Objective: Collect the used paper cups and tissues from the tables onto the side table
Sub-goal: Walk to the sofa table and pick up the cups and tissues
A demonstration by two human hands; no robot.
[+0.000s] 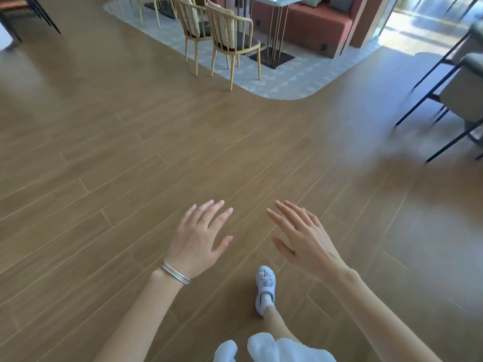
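Observation:
No paper cup or tissue shows in the head view. My left hand [201, 237] hangs over the wooden floor with straight, spread fingers and holds nothing; a silver bangle sits on its wrist. My right hand [300, 236] is level with it, a little to the right, fingers also straight and spread, empty. A light shoe [265, 286] on my foot stands on the floor below and between the hands.
Wooden plank floor [130, 152] fills the middle. Two pale wooden chairs [230, 37] stand on a grey patterned floor patch at the top centre, by a glass table [277, 0] and a red sofa [318, 24]. Dark-legged chairs [460, 95] stand at the right edge.

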